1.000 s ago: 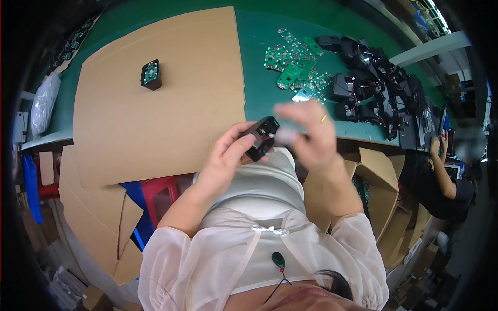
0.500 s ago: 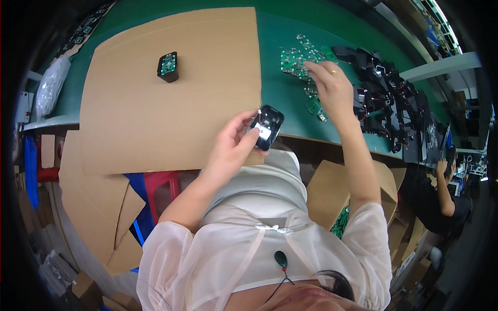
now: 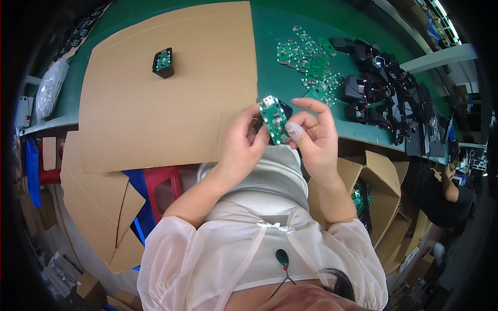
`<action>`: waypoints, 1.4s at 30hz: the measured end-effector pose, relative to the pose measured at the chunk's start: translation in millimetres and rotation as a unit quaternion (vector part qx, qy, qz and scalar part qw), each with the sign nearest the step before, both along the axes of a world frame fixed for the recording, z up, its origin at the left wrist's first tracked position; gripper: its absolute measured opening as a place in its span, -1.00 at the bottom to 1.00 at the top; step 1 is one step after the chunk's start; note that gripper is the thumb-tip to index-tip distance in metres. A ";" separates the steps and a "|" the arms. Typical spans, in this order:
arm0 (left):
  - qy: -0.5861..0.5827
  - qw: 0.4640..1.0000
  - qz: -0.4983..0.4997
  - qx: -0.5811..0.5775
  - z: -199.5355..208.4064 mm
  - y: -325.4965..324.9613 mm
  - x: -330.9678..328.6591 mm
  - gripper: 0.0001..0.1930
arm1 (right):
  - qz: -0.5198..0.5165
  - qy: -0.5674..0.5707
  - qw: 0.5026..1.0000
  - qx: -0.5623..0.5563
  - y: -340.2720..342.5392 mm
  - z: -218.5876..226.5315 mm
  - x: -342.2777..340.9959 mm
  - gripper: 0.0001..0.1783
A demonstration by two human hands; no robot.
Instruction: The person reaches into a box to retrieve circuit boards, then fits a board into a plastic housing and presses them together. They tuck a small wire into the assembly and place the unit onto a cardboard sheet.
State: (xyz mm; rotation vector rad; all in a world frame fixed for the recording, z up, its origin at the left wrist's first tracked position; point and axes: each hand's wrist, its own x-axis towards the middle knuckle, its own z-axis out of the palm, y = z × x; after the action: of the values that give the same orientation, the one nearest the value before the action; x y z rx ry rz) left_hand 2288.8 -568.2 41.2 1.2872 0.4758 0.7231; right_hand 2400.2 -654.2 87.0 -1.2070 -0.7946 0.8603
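My left hand (image 3: 243, 142) grips a small black housing (image 3: 284, 109), mostly hidden behind the fingers and a board. My right hand (image 3: 314, 136) pinches a small green circuit board (image 3: 275, 120) by its lower edge and holds it upright against the black housing, just in front of the table's near edge. One right finger wears a pale finger cot. A second black housing with a green board in it (image 3: 163, 62) lies on the brown cardboard sheet (image 3: 155, 109) at the far left.
Several loose green circuit boards (image 3: 308, 65) lie on the green table (image 3: 270, 31). A pile of black housings with wires (image 3: 384, 93) stretches along the right. Open cardboard boxes (image 3: 373, 192) stand below the table edge. Another person (image 3: 446, 192) sits at the right.
My right hand has come back from the pile of green boards with one board and brought it against the black housing in my left hand.
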 end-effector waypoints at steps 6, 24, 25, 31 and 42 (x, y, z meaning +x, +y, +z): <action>0.044 0.998 0.013 0.052 -3.5 -5.1 -0.3 -0.68 | -0.012 -0.005 1.000 -0.012 -6.8 -2.5 2.6 -0.60; 0.022 0.991 -0.077 -0.109 12.7 -9.1 -3.3 -0.66 | -0.064 -0.120 0.990 -0.045 -23.0 -20.7 5.6 -0.67; 0.019 0.991 -0.073 -0.114 12.8 -9.3 -2.9 -0.67 | -0.074 -0.111 0.990 -0.042 -22.9 -20.4 6.0 -0.67; 0.009 0.996 -0.051 -0.079 5.1 -12.8 4.4 -0.68 | -0.008 0.076 0.997 -0.026 -26.7 -17.4 9.8 -0.67; 0.025 0.990 -0.062 -0.123 13.1 -11.8 4.4 -0.68 | -0.054 -0.012 0.997 -0.044 -31.5 -25.2 11.2 -0.68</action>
State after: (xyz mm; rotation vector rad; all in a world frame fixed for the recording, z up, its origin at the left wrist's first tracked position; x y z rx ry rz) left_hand 2293.1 -579.9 54.3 1.0945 0.5052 0.5120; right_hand 2411.4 -685.7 61.8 -1.3289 -0.7100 0.7997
